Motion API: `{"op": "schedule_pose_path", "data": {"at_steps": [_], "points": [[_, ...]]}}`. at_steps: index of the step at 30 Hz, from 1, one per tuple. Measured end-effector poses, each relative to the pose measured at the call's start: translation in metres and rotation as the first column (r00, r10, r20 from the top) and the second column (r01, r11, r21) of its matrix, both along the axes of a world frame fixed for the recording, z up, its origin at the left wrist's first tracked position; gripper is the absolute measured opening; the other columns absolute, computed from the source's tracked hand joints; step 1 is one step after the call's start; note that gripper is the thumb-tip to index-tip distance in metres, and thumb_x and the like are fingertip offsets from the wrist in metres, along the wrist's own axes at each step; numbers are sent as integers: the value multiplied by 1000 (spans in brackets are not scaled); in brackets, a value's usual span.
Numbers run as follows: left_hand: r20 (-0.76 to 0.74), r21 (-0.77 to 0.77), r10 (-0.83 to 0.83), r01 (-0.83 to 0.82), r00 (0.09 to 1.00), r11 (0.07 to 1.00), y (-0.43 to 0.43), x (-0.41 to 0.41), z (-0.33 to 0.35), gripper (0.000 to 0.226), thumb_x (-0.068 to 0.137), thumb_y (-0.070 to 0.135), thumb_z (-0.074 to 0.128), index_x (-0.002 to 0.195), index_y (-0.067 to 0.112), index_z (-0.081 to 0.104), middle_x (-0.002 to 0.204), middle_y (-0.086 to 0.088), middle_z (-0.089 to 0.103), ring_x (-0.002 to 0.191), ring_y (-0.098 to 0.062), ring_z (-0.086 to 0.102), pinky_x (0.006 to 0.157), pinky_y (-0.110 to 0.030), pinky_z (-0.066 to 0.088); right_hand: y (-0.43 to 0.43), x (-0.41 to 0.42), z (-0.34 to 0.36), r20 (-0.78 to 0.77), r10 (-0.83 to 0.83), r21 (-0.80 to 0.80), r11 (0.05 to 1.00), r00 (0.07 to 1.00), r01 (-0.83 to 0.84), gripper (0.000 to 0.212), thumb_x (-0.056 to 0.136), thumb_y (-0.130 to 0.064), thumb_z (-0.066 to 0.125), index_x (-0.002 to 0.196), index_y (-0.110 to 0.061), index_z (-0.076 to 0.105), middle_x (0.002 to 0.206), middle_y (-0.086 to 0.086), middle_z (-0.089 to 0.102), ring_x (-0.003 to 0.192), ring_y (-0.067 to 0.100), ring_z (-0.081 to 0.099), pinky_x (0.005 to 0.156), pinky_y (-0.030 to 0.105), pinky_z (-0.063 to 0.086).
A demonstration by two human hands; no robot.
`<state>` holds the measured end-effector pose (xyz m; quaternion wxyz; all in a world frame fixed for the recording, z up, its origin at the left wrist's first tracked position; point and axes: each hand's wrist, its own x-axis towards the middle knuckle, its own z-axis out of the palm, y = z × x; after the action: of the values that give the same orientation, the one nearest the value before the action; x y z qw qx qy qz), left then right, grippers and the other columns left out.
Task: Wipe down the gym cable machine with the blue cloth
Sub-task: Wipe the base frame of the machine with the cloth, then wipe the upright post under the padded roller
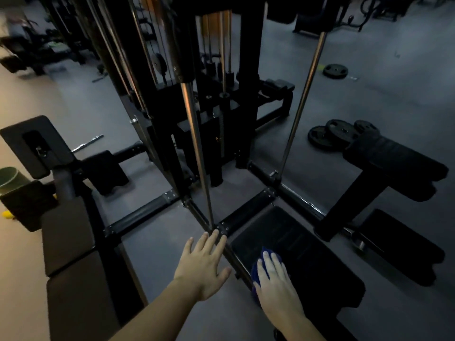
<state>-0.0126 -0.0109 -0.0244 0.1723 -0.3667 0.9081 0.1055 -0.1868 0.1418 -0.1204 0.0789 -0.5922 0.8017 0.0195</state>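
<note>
The right hand lies flat on the small blue cloth. Its fingers are straight and close together, and they press the cloth down. They do not pinch it. The cloth peeks out past the fingertips and along the thumb side of the hand. It sits on the near left edge of a flat black pad, at the foot of the tall black metal cable machine, at about 5 o'clock in the view.

The left hand, at about 6 o'clock, is open with its fingers spread wide and holds nothing. Its fingertips are just beside the bolted corner where a shiny silver pole meets the low black frame. I cannot tell if this hand touches anything.

Farther out, at 12 o'clock, stands the dark stack of weights. Round black weight plates lie on the grey floor at 2 o'clock. A long black padded bench is at 8 o'clock, and a green bucket is at 9 o'clock.
</note>
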Motion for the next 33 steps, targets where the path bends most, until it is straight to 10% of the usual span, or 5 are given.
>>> {"op": "schedule_pose_path", "data": {"at_steps": [3, 9, 22, 33], "points": [[-2, -35, 23, -23, 1000, 999, -18, 12, 14, 81, 102, 70, 18, 165, 29, -13, 174, -1, -14, 161, -24, -12, 127, -52, -9, -26, 2, 20, -6, 54, -63, 997, 999, -55, 71, 71, -44, 89, 127, -5, 71, 143, 16, 58, 128, 32, 62, 102, 45, 46], [-105, -154, 70, -86, 992, 984, -83, 43, 62, 80, 104, 67, 18, 166, 27, -12, 174, 1, -17, 160, -23, -13, 128, -52, -8, -125, 23, 98, -114, 199, -195, 956, 973, -218, 66, 95, -43, 30, 140, -3, 58, 151, 18, 51, 139, 34, 51, 111, 48, 44], [-394, -371, 134, -290, 909, 882, -314, 156, 212, 96, 81, 71, -4, 167, 28, -4, 175, 1, -9, 161, -23, -4, 129, -51, 0, -416, 122, 296, -313, 391, -422, 759, 865, -496, 63, 101, -41, 44, 152, -6, 45, 161, 17, 37, 150, 34, 35, 119, 50, 35], [-452, -438, 200, -412, 869, 799, -499, 210, 267, 90, 88, 72, -3, 167, 28, -8, 175, 1, -12, 161, -23, -8, 128, -54, 0, -626, 152, 381, -257, 294, -610, 690, 921, -390, 62, 105, -39, 50, 157, -9, 35, 166, 14, 28, 155, 30, 20, 127, 42, 20]]}}
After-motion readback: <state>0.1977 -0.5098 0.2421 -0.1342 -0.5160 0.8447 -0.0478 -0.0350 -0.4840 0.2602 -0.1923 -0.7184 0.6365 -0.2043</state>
